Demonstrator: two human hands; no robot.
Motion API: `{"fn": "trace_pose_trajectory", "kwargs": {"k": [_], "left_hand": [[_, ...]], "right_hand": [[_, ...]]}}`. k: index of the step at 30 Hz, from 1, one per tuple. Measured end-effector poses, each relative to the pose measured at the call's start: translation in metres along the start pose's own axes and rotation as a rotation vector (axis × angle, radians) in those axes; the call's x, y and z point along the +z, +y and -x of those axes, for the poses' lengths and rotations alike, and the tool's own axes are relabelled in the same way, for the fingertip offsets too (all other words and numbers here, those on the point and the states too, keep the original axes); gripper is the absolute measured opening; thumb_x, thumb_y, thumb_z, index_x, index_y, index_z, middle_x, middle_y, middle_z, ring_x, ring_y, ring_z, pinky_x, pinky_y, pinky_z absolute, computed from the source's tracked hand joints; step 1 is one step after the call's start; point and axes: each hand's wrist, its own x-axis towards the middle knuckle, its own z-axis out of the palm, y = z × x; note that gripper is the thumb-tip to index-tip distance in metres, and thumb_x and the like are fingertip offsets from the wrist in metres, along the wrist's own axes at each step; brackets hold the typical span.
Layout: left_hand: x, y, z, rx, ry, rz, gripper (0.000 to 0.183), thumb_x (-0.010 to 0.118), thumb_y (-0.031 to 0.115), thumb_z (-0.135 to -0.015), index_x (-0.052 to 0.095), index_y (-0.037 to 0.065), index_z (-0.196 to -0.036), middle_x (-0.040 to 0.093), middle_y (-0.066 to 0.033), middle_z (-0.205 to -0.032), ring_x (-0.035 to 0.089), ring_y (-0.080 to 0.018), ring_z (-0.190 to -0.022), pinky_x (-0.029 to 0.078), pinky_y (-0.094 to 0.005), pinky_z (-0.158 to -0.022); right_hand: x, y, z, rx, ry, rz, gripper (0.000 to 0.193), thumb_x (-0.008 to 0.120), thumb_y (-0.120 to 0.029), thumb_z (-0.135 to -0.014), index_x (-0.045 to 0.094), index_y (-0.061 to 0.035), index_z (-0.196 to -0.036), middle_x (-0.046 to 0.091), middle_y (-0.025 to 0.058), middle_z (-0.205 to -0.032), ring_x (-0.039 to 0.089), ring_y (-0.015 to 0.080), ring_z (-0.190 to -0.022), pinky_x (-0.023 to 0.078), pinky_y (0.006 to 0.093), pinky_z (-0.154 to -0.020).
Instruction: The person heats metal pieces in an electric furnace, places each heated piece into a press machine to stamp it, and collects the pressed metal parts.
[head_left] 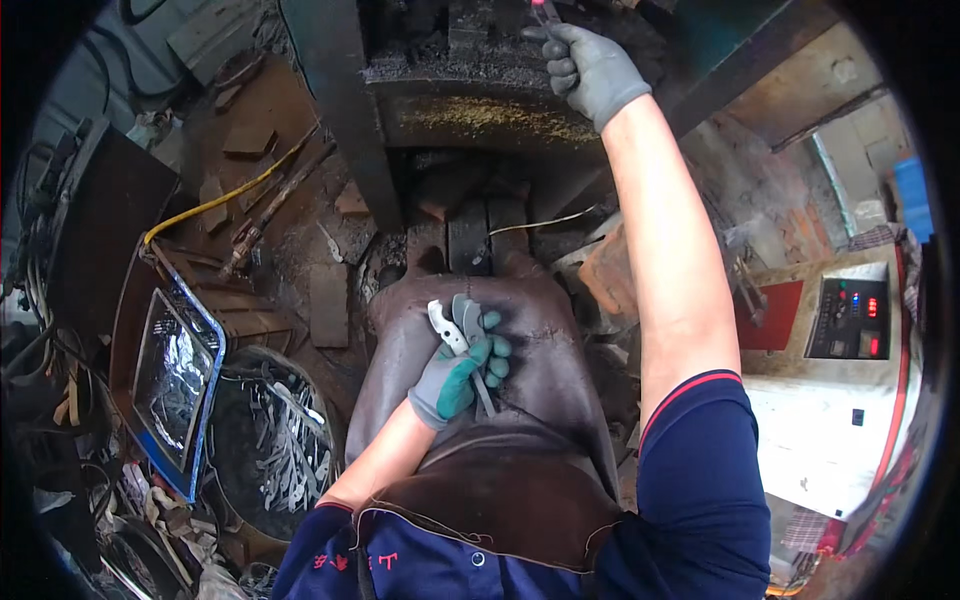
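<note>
My left hand [455,380], in a grey and green glove, is closed round a few flat metal pieces [447,327] over my lap. One piece is bright with small holes; the others are dull grey. My right arm reaches far forward. The gloved right hand [600,78] is closed round a slim dark tool [546,14], perhaps tongs, at the upper edge of the view. A small pinkish-red glow shows by its tip. The rest of the tool is cut off by the frame edge.
A dark machine frame [345,90] with a soot-covered ledge stands ahead. On the left, a round container [232,490] holds many metal pieces beside a blue-edged framed panel [213,400]. A white control box [800,420] with lit displays stands right. A yellow cable [215,202] crosses the cluttered floor.
</note>
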Motion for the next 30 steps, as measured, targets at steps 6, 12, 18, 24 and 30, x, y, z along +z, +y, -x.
{"fn": "trace_pose_trajectory", "kwargs": {"k": [6,12,18,24,30], "left_hand": [[0.005,0.01,-0.003,0.028,-0.091,0.074,0.047,0.05,0.028,-0.095,0.036,0.009,-0.136,0.056,-0.0115,-0.119,0.06,-0.0245,-0.102,0.051,-0.0373,-0.084],[-0.001,0.003,-0.007,0.064,-0.098,0.279,0.046,0.05,0.027,-0.095,0.036,0.013,-0.137,0.046,-0.0101,-0.134,0.046,-0.0279,-0.123,0.037,-0.0442,-0.105],[-0.011,-0.008,-0.012,0.136,-0.097,0.215,0.045,0.051,0.023,-0.095,0.035,0.015,-0.136,0.054,-0.0084,-0.114,0.053,-0.0257,-0.107,0.041,-0.0449,-0.099],[0.012,-0.007,-0.009,0.143,0.037,0.12,0.04,0.053,0.024,-0.094,0.04,0.016,-0.131,0.056,-0.0063,-0.098,0.056,-0.0216,-0.09,0.049,-0.0394,-0.085],[0.009,-0.003,-0.007,0.072,0.057,0.036,0.037,0.051,0.021,-0.095,0.043,0.017,-0.131,0.06,-0.0046,-0.098,0.059,-0.0193,-0.085,0.052,-0.0323,-0.069]], "right_hand": [[0.007,0.035,0.117,-0.045,0.129,0.225,0.049,0.045,-0.049,-0.093,0.063,-0.0047,-0.099,0.053,-0.0025,-0.068,0.044,0.0065,-0.054,0.033,0.0186,-0.052],[0.006,0.166,0.25,0.068,-0.109,0.915,0.038,0.056,-0.041,-0.087,0.063,-0.0028,-0.089,0.063,0.0135,-0.072,0.063,0.0284,-0.068,0.05,0.0372,-0.068],[0.039,0.195,0.287,0.006,-0.23,1.259,0.03,0.057,-0.035,-0.083,0.059,-0.0061,-0.075,0.061,0.0186,-0.071,0.059,0.0385,-0.065,0.046,0.0484,-0.062],[0.022,0.188,0.29,0.002,-0.233,1.323,0.026,0.052,-0.029,-0.086,0.061,-0.0055,-0.077,0.06,0.0189,-0.069,0.059,0.0384,-0.064,0.046,0.0477,-0.061],[-0.032,0.183,0.305,-0.089,0.402,0.329,0.032,0.045,-0.03,-0.096,0.063,-0.0034,-0.098,0.054,0.0035,-0.059,0.05,0.0128,-0.046,0.04,0.0267,-0.046]]}}
